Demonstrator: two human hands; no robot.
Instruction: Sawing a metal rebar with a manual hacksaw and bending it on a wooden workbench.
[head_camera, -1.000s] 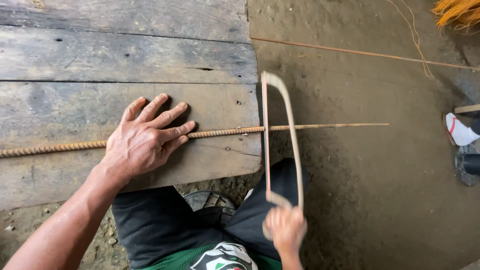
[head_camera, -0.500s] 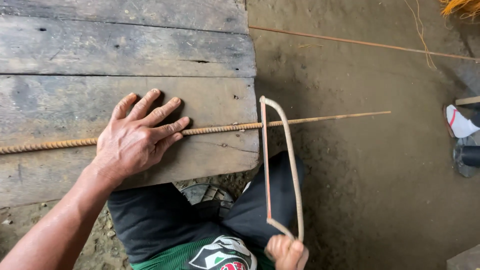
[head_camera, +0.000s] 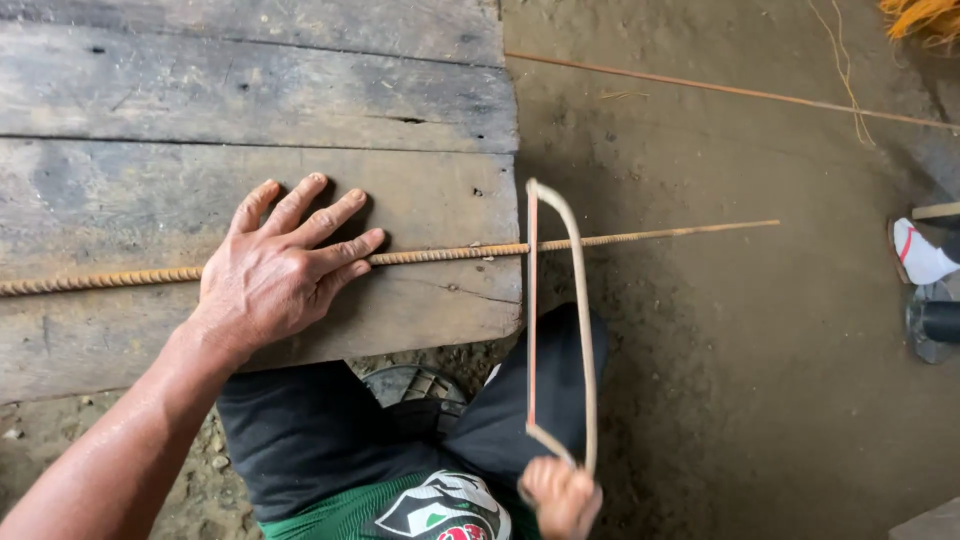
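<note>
The dirt floor (head_camera: 760, 380) filled the right side of the view, and the weathered plank table (head_camera: 250, 90) took up the upper left. A long ribbed steel bar (head_camera: 450, 254) lay across the table's near plank, its thinner end jutting out past the table edge over the floor. The left hand (head_camera: 275, 270) lay flat and open on the bar, fingers spread, pressing it against the wood rather than gripping it. A bow-framed hacksaw (head_camera: 560, 320) crossed the bar just beyond the table edge, its blade touching the metal. The right hand (head_camera: 562, 497) had its grip clenched around the saw's handle at the bottom edge. A second thin rod (head_camera: 720, 90) lay on the floor farther off.
</note>
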